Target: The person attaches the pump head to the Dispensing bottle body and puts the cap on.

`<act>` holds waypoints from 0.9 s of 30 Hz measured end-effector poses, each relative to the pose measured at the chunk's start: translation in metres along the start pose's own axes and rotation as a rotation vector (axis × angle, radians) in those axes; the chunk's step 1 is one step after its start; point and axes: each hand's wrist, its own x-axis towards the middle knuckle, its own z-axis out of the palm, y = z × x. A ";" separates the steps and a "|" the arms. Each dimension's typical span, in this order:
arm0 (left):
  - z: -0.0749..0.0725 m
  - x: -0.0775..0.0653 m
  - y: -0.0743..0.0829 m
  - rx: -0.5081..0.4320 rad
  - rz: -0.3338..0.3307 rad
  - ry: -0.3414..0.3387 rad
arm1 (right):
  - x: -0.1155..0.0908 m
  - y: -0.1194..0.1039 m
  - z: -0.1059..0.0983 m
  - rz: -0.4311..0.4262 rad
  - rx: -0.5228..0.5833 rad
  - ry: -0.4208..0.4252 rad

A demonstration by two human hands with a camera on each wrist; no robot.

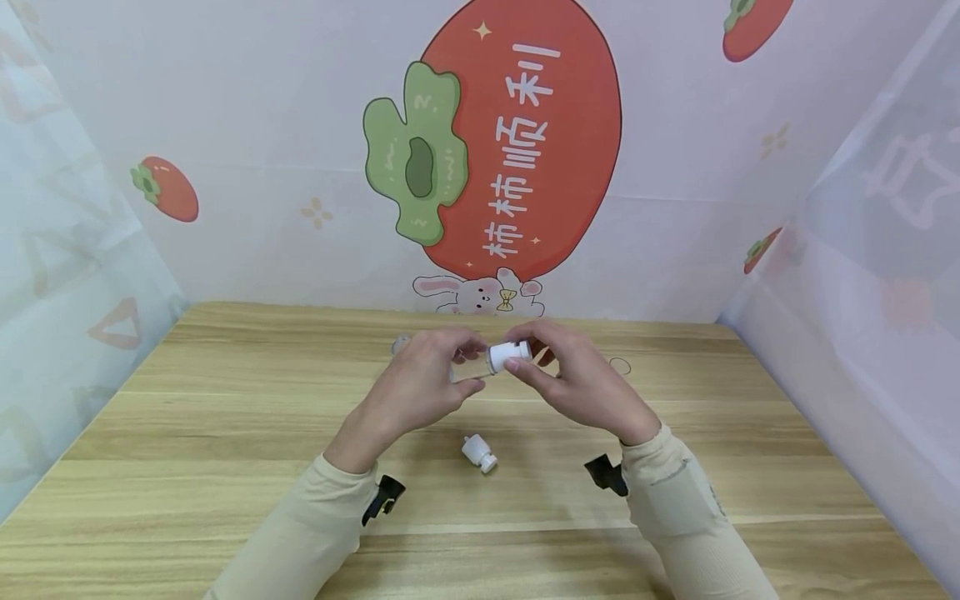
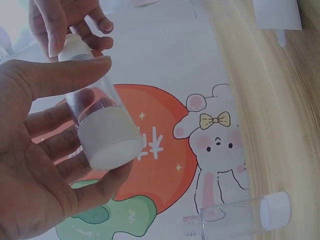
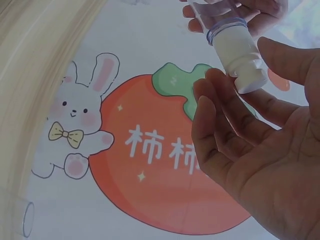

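A clear bottle (image 1: 474,367) with a white base (image 2: 111,137) is held by my left hand (image 1: 423,375), thumb on one side and fingers on the other. A white pump cap (image 1: 510,357) sits at the bottle's neck end, in line with it. My right hand (image 1: 581,379) pinches this cap between thumb and fingers; its palm (image 3: 280,185) is turned toward the bottle. On the table below the hands lies a second white pump cap (image 1: 480,452) on its side. Another clear bottle (image 2: 230,217) with bare threaded neck lies beyond my left hand, mostly hidden in the head view.
A clear round-rimmed cover (image 1: 620,365) lies on the wooden table (image 1: 225,433) beyond my right hand. Printed cloth walls (image 1: 285,125) close off the back and both sides. Dark straps (image 1: 384,498) show at the cuffs.
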 end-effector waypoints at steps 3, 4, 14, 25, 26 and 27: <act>-0.001 0.000 0.000 -0.020 -0.004 -0.007 | -0.001 0.000 -0.002 -0.004 0.004 0.003; -0.001 0.000 0.000 -0.031 -0.005 -0.012 | -0.001 0.000 -0.002 -0.008 0.005 0.005; -0.004 0.001 -0.003 -0.144 -0.022 -0.099 | 0.000 0.003 -0.004 -0.107 -0.024 0.026; -0.005 0.000 -0.003 -0.204 -0.035 -0.144 | -0.001 0.003 -0.003 -0.131 0.003 -0.007; -0.006 0.000 -0.002 -0.204 -0.039 -0.145 | -0.001 0.003 -0.003 -0.128 0.002 -0.007; -0.006 0.000 -0.002 -0.202 -0.044 -0.145 | -0.001 0.003 -0.003 -0.125 0.000 -0.007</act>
